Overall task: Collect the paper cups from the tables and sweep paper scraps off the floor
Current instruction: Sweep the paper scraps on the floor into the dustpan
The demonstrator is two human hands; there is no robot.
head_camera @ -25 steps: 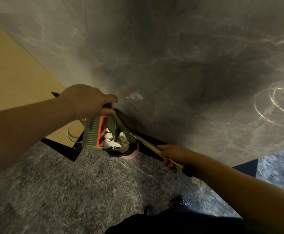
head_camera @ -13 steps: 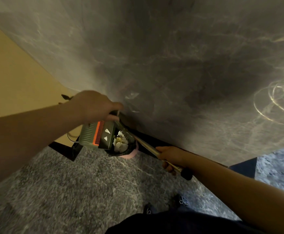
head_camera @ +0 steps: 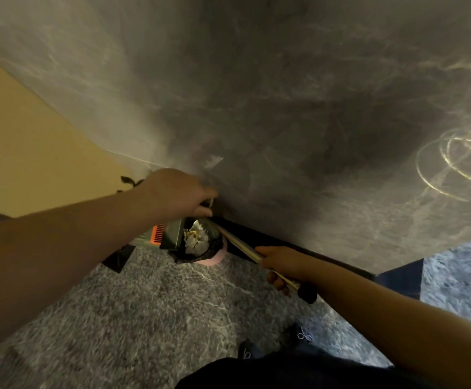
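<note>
Now your left hand [head_camera: 176,193] grips the dustpan [head_camera: 163,234] tipped over the bin [head_camera: 200,249] — your right hand [head_camera: 280,262], beside it, clasps the broom handle [head_camera: 242,247].

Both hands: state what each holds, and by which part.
Left hand grips the dustpan at its top, tipped over the bin. Right hand grips the broom handle near its black end.
</note>
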